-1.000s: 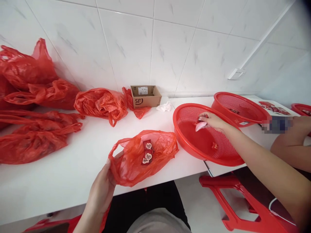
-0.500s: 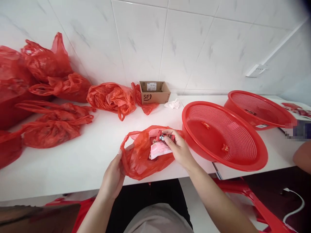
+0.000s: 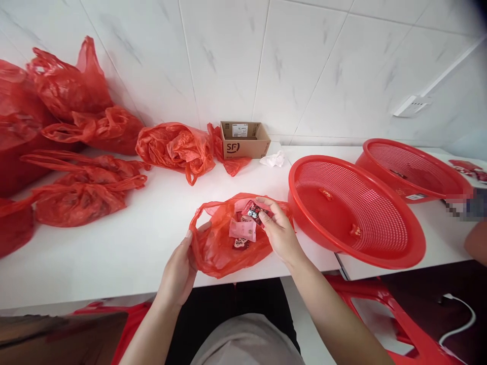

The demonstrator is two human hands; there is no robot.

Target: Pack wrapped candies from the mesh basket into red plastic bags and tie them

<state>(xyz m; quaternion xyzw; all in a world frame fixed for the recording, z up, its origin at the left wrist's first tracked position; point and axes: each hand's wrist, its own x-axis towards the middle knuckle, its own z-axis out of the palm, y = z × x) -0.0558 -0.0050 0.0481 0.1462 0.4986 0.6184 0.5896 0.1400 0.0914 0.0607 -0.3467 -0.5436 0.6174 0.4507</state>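
A red plastic bag point(image 3: 215, 253) lies spread at the table's front with its mouth held apart. My left hand point(image 3: 180, 268) grips the bag's left rim, fingers inside and thumb outside. Over the bag's right side, my right hand point(image 3: 279, 230) pinches a dark red snack packet point(image 3: 254, 211) between thumb and fingers. Inside the bag rest a pink packet point(image 3: 242, 230) and a dark packet with white print point(image 3: 241, 243). Just right of the bag stands a red mesh basket point(image 3: 342, 177) with two small red-and-gold packets on its bottom.
Several filled red bags point(image 3: 79, 197) crowd the table's left side. A small open cardboard box point(image 3: 245, 147) and a crumpled white tissue point(image 3: 272, 159) are by the wall. Another red basket point(image 3: 414, 167) is at the back right, near another person's arm point(image 3: 475, 242). A red stool point(image 3: 384, 314) stands below.
The pink packet has left my right hand and now lies in the bag. The dark red packet stays pinched there, showing more fully. The view has shifted slightly.
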